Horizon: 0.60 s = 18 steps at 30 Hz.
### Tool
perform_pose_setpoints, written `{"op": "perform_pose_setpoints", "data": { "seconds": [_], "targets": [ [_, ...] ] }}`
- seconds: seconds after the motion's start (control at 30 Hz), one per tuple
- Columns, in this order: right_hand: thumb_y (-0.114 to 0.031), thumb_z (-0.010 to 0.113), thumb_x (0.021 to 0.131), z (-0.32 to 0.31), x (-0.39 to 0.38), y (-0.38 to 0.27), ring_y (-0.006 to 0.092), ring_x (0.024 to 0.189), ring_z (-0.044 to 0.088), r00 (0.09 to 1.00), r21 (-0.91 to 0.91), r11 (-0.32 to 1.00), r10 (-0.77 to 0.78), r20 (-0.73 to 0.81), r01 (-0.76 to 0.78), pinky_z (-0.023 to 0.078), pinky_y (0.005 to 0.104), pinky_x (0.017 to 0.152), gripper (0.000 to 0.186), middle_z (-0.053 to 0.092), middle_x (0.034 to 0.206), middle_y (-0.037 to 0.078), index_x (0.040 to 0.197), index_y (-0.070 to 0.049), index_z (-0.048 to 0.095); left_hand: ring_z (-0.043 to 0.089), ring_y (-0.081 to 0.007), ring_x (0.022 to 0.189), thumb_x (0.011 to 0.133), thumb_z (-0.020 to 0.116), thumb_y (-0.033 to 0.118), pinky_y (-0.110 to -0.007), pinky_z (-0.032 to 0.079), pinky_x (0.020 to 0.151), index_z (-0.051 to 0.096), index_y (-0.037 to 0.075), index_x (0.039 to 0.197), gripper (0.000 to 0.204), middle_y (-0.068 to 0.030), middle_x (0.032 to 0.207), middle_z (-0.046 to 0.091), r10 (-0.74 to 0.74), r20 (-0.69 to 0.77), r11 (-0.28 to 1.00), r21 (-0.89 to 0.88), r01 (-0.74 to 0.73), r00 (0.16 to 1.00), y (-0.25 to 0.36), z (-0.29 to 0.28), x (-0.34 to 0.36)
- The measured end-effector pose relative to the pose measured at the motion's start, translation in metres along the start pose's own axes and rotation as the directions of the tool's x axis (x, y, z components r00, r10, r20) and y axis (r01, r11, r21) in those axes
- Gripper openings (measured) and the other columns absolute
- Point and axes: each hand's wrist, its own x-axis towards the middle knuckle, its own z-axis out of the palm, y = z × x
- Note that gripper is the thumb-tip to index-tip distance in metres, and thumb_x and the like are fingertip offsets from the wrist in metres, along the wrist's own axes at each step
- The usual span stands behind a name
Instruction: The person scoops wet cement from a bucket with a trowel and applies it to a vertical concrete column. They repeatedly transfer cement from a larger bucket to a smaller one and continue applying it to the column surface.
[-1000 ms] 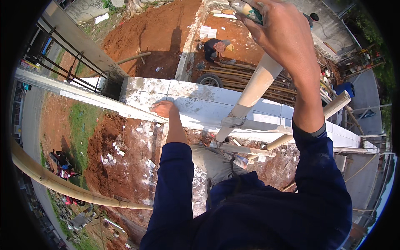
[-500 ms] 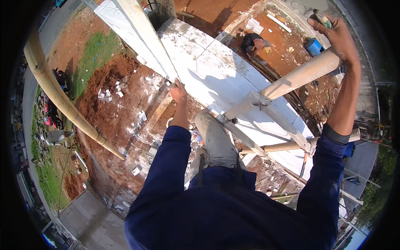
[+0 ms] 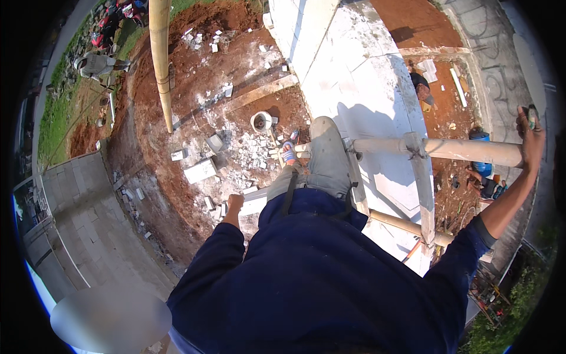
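Tool (image 3: 533, 117) sits in the right hand (image 3: 533, 135), fingers wrapped round it, pole (image 3: 471, 150) left of this grip; how the left hand (image 3: 234, 205) grips is unclear.

A bucket (image 3: 268, 120) sits beyond the left grip (image 3: 233, 206), motorbikes (image 3: 105, 26) farther off. A barrel (image 3: 482, 169) is left of the right grip (image 3: 532, 138).

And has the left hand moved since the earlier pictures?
Yes: the left hand has come away from the edge of the white block wall, back toward the person's body, on the wall's left side.
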Motion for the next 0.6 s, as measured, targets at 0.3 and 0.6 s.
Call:
{"op": "perform_pose_setpoints", "data": {
  "seconds": [0.3, 0.6],
  "targets": [
    [-0.030, 0.071, 0.102, 0.001, 0.039, 0.060, 0.0047, 0.055, 0.039, 0.979, 0.019, 0.981, -0.189, -0.075, 0.191, 0.028, 0.0285, 0.050, 0.034, 0.047, 0.063, -0.008, 0.075, -0.012, 0.060, 0.075, -0.0310, 0.097, 0.092, 0.068, 0.057, -0.041, 0.056, 0.090, 0.075, -0.001, 0.116, 0.063, -0.0180, 0.101, 0.078, 0.819, 0.097, 0.511, -0.573, -0.641, 0.566, 0.208, -0.011, -0.162],
    [-0.021, 0.070, 0.100, 0.011, 0.073, 0.055, 0.0088, 0.064, 0.049, 0.982, -0.023, 0.987, -0.153, 0.114, 0.157, 0.040, 0.0304, 0.058, 0.018, 0.057, 0.075, -0.002, 0.100, -0.003, 0.067, 0.074, -0.0370, 0.097, 0.080, 0.085, 0.036, -0.047, 0.056, 0.085, 0.072, 0.004, 0.106, 0.043, -0.0220, 0.100, 0.075, 0.839, -0.278, 0.350, -0.380, -0.856, 0.467, 0.236, -0.009, -0.246]
  ]
}}
